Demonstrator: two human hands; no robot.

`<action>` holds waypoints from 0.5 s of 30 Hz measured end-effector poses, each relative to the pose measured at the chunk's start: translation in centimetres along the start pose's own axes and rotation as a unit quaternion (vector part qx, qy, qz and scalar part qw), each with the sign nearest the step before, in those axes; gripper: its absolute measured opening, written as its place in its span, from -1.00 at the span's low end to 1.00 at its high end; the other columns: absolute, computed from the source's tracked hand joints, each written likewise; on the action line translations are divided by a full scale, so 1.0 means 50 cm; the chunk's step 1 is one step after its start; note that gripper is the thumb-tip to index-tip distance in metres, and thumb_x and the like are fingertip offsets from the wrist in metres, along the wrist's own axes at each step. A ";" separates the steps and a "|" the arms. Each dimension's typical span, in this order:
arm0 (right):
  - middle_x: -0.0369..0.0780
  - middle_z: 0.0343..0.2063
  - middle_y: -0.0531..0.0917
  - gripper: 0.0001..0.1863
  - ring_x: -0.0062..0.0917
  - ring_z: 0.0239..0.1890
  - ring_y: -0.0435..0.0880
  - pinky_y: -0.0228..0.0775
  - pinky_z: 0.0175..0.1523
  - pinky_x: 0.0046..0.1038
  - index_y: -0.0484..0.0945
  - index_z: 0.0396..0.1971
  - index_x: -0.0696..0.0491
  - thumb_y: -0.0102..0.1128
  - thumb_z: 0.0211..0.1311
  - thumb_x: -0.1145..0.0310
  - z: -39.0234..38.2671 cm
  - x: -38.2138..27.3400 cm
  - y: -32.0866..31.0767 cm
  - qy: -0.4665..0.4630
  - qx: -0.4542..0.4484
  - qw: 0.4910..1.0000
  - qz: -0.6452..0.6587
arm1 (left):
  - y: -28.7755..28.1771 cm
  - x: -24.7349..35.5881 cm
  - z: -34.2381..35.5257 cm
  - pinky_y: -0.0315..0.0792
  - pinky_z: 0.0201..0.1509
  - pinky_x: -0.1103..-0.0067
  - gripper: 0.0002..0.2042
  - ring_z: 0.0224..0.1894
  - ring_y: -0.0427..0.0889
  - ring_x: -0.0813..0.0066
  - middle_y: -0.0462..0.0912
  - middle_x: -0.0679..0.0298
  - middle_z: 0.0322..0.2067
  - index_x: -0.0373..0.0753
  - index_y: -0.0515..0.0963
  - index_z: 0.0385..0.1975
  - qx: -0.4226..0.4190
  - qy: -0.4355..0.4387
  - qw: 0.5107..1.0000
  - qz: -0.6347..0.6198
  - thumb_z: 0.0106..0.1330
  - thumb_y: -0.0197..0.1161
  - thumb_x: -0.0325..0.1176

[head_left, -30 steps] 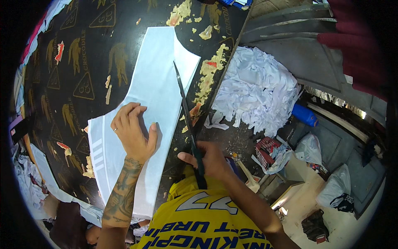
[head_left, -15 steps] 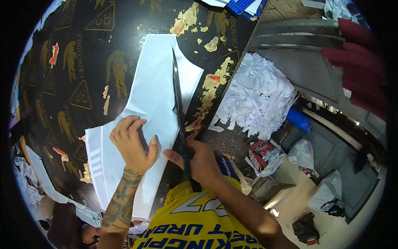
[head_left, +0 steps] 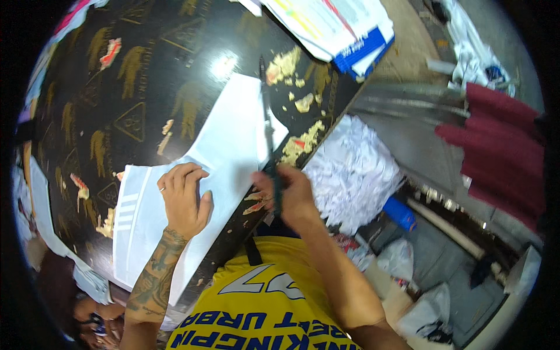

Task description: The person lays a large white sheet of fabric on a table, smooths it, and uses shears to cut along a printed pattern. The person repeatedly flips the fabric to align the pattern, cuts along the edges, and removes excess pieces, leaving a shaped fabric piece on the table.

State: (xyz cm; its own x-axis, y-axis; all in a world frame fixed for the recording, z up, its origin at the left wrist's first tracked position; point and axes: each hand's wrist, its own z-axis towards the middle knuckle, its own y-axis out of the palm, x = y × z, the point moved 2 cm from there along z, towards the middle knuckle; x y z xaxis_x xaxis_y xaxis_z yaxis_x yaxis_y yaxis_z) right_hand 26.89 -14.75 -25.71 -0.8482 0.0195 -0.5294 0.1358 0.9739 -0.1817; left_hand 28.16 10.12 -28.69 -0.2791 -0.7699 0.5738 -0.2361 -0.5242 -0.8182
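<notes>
We have the white cloth (head_left: 233, 128) lying flat directly under our left hand (head_left: 185, 195), its narrow end reaching ahead and to the right of that palm, its wide end with pale stripes (head_left: 125, 210) to the left. The left hand rests palm down with fingers loosely spread and a little bent, pressing on the cloth but gripping nothing. Right of it, our right hand (head_left: 298, 195), blurred, is closed around the handle of the long dark scissors (head_left: 267, 116); we cannot tell how far their blades are parted.

Over the last second the scissors have slid forward: the tip, which lay over the cloth, now points past its narrow end, while the left hand has stayed in the same place on it. We judge that this brings the whole narrow end within the blade's reach while the cloth is kept steady; whether any edge has been cut we cannot make out.

Around both hands spreads the black table (head_left: 157, 76), flaking just ahead of the right hand. Farther ahead of that hand lies a blue-and-white packet (head_left: 364, 52). To its right, past the table edge, sits a heap of white scraps (head_left: 356, 175), with maroon fabric (head_left: 499, 157) well beyond.
</notes>
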 end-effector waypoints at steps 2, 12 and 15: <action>-0.45 -0.65 0.49 -0.62 -0.76 -0.55 0.43 0.24 -0.45 -0.55 0.68 -0.53 0.09 0.64 0.31 0.16 0.020 -0.071 -0.095 -0.186 0.022 0.970 -0.158 | -0.002 0.024 0.013 0.18 0.30 0.14 -0.68 0.20 0.51 0.09 0.59 0.17 0.04 -0.16 0.64 0.02 0.030 -0.038 0.999 -0.025 0.33 0.35 -0.21; -0.46 -0.66 0.32 -0.38 -0.77 -0.53 0.22 0.03 -0.47 -0.52 0.33 -0.65 0.05 0.70 0.24 0.12 0.076 -0.312 -0.298 -0.353 -0.091 0.883 -0.296 | 0.166 0.449 0.228 0.41 0.27 0.06 -0.74 0.18 0.61 0.09 0.67 0.12 0.00 -0.20 0.72 -0.02 -0.196 0.056 0.975 0.093 0.34 0.32 -0.31; -0.45 -0.64 0.47 -0.54 -0.77 -0.66 0.45 0.26 -0.56 -0.58 0.51 -0.51 0.05 0.61 0.35 0.12 0.080 -0.351 -0.281 -0.353 -0.136 0.867 -0.323 | 0.154 0.414 0.082 0.29 0.53 0.06 -0.46 0.44 0.48 0.06 0.59 0.06 0.32 -0.24 0.61 0.30 0.064 0.084 0.948 -0.299 0.37 0.48 -0.14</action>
State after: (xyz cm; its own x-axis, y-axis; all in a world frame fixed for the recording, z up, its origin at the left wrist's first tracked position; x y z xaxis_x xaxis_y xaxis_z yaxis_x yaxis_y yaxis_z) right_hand 41.91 -29.66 -17.16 -0.1633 -0.6002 -0.7830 -0.4585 0.7489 -0.4785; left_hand 24.35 -11.33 -23.28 -0.2771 -0.2577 0.9256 -0.2873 -0.8971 -0.3358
